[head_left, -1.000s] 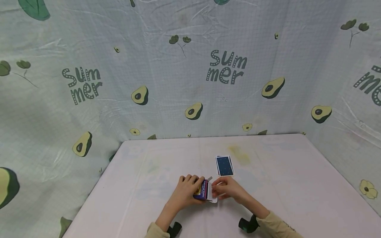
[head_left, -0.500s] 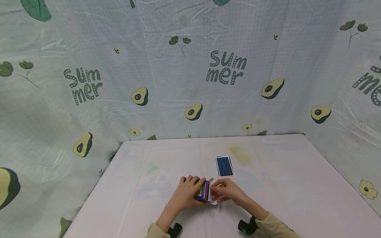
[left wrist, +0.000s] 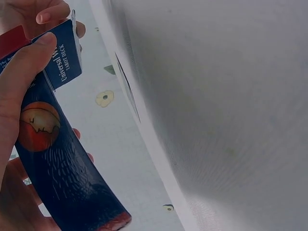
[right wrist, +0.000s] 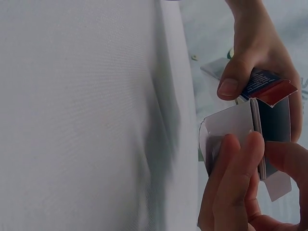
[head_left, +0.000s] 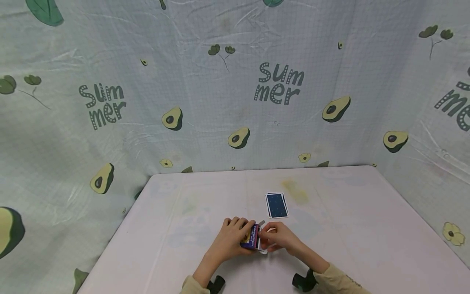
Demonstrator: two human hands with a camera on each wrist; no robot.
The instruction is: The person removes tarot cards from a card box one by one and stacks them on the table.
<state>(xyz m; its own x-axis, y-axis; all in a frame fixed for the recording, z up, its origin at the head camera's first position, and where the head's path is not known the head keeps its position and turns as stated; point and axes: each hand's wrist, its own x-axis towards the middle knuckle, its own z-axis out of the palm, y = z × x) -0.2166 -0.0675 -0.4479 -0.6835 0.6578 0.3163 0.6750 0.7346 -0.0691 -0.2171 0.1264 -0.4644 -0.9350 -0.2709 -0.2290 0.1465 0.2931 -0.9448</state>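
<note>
In the head view my left hand grips a dark blue tarot card box above the table, its end flaps turned outward. "Tarot deck" is printed on the open flap in the left wrist view. At the box's open end is my right hand. The right wrist view shows its fingers and thumb pinching a thin stack of cards, seen edge-on in the box mouth; how far in they sit is hidden. Beyond the hands, a few blue-backed cards lie overlapped on the table.
A pale cloth covers the table. Behind and beside it hangs a curtain printed with avocados and words. Dark wrist-worn devices sit under both forearms, close to the table surface.
My right hand has shifted slightly left and nearer to me, closer against the box end. The box has moved slightly right, and less white shows between box and fingers. The table cards stay put.
</note>
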